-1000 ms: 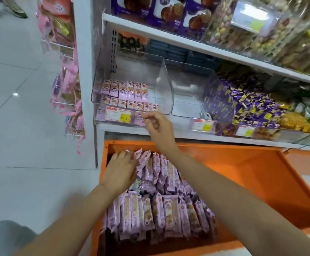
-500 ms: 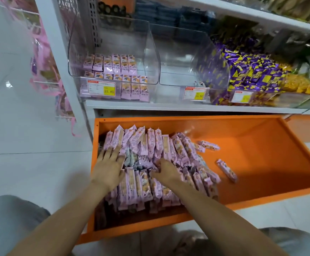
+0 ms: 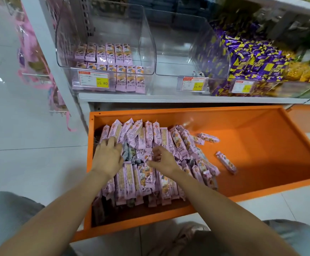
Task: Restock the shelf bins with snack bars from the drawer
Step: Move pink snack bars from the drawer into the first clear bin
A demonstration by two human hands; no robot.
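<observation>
- the pink-wrapped snack bars [image 3: 150, 137] lie heaped in rough rows inside the open orange metal drawer [image 3: 261, 145], packed against its 9 o'clock side.
- one loose bar [image 3: 208, 138] lies just beside the heap at its 2 o'clock. a second stray bar [image 3: 226, 162] lies apart from the heap at its 3 o'clock, flat on the drawer floor.
- the left hand [image 3: 108, 159] rests palm down on the heap's 9 o'clock part, fingers straight and a little spread, fingertips on the wrappers of the far row.
- the right hand [image 3: 162, 159] sits over the middle of the heap, at the left hand's 3 o'clock and apart from it. its fingers are curled inward and its thumb points toward 9 o'clock. i cannot tell whether it pinches a wrapper.
- at the drawer's 12 o'clock, a white shelf board [image 3: 169, 97] carries clear plastic bins.
- the leftmost clear bin [image 3: 146, 34] holds two rows of matching pink packets [image 3: 111, 54], with a white-and-yellow price tag [image 3: 93, 79] reading 15.80 on its front.
- the middle clear bin [image 3: 178, 52] stands against it at 3 o'clock and bears a smaller price label [image 3: 193, 84].
- further toward 3 o'clock lies a heap of purple-and-yellow wrapped sweets [image 3: 252, 61].
- at the shelf's 9 o'clock, blurred pink ribboned packets [image 3: 34, 58] hang beside the upright.
- pale floor tiles [image 3: 21, 145] spread under everything, and grey trouser knees [image 3: 6, 215] show at 6 o'clock.
</observation>
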